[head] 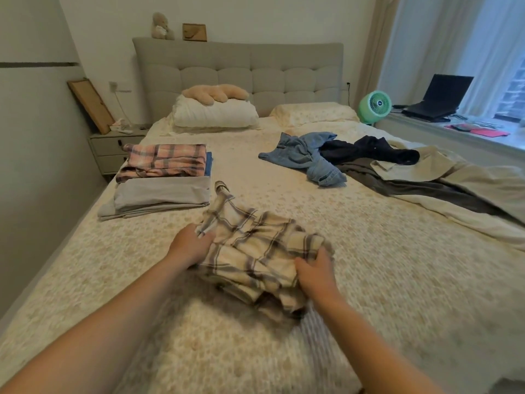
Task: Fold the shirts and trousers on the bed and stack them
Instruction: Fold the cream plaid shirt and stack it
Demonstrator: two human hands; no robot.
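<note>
Now plaid shirt [255, 251] between both hands.

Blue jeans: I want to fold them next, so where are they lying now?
In the head view the blue jeans lie crumpled on the bed's far right half, below the flat pillow, touching the dark garment beside them.

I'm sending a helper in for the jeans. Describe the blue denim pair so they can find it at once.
Start at the grey padded headboard and come down the window side of the bed, past the flat pillow. The jeans lie crumpled at the near-centre end of the unfolded heap. They are the only light blue denim there; the garments beside them are dark navy, brown-grey and beige.
</note>
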